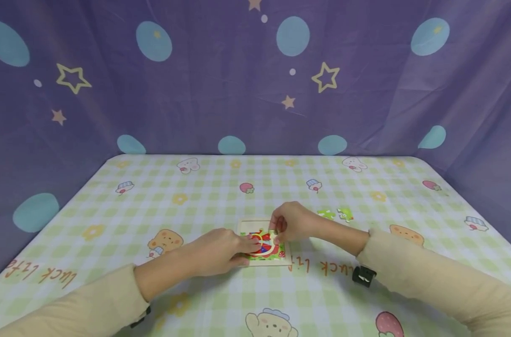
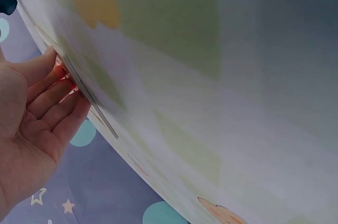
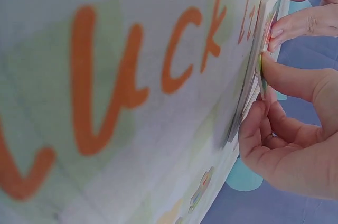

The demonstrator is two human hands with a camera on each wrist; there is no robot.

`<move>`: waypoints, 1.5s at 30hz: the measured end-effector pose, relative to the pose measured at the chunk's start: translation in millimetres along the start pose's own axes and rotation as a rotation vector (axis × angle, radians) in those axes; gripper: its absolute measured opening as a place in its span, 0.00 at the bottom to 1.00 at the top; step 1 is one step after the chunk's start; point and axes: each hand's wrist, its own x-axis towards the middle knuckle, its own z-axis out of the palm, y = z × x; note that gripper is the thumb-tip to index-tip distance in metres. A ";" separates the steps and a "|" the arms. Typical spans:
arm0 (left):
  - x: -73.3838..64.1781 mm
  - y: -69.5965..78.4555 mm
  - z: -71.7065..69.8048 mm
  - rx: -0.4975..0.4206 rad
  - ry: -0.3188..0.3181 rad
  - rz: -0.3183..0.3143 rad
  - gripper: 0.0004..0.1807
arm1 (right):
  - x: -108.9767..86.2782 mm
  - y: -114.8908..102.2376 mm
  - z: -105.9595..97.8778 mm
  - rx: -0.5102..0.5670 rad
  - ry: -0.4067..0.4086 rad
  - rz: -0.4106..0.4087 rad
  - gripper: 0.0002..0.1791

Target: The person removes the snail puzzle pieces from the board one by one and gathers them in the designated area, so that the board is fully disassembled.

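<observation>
A small wooden jigsaw puzzle board (image 1: 255, 224) lies on the table, its lower part filled with a red, green and yellow picture and its top strip bare wood. My left hand (image 1: 221, 252) rests its extended fingers on the picture from the left, the thumb at the board's near edge. In the left wrist view the fingertips of the left hand (image 2: 45, 102) touch the board's face. At the board's right side, my right hand (image 1: 295, 222) pinches a puzzle piece (image 3: 263, 81) between thumb and fingers, the piece tilted against the board. Fingers partly hide the picture.
Two loose green puzzle pieces, one left (image 1: 326, 214) and one right (image 1: 345, 215), lie beyond the right forearm. A checked, printed tablecloth (image 1: 213, 196) covers the table. Behind it hangs a purple curtain (image 1: 221, 93) with stars and blue ovals.
</observation>
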 end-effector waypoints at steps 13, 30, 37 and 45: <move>-0.5 -0.4 0.0 0.002 0.005 0.013 0.21 | -4.1 -0.4 0.8 0.009 0.037 -0.022 0.09; -1.1 -0.8 1.3 0.018 0.018 0.012 0.21 | -2.0 -1.2 -5.4 0.096 -0.016 0.068 0.08; -1.0 -1.1 1.3 0.010 0.016 0.016 0.20 | -2.0 -0.3 -5.5 0.135 -0.001 0.092 0.09; -1.5 -0.2 1.3 0.004 0.020 0.025 0.20 | 0.5 3.9 -1.1 0.264 0.037 0.225 0.09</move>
